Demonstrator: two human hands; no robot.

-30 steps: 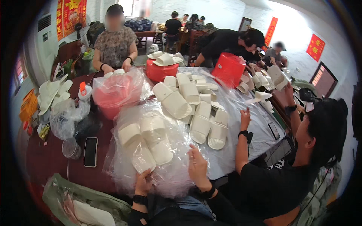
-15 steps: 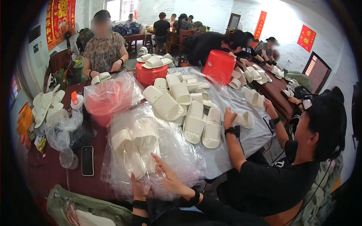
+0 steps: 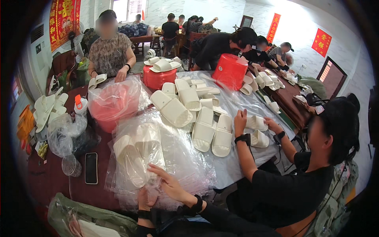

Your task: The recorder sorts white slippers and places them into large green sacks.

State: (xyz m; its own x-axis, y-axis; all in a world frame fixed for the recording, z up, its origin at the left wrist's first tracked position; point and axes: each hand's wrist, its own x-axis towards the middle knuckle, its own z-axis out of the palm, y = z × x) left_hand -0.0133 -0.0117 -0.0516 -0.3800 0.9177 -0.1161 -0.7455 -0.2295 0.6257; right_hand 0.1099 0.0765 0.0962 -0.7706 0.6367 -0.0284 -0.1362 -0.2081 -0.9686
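A pair of cream slide slippers (image 3: 130, 161) lies inside a clear plastic bag (image 3: 167, 132), heels toward me, on top of a pile of similar bags. My left hand (image 3: 147, 198) is closed on the near edge of that bag, its fingers partly veiled by film. Beside it, my right hand (image 3: 170, 184) reaches in from the right, fingers stretched out and pointing left across the slippers' heel ends. Its fingertips touch the film there; the thumb is hard to make out.
Loose cream slippers (image 3: 205, 128) are heaped beyond the bags. A film-covered red bucket (image 3: 108, 108), a phone (image 3: 91, 168) and a plastic cup (image 3: 71, 167) stand or lie on the left. A co-worker's hand (image 3: 241, 123) handles slippers at the right; another person stands across the table.
The bagged slippers have shifted slightly left and toward me. My right hand has moved left over their heels. The co-worker at right has put one slipper beside another.
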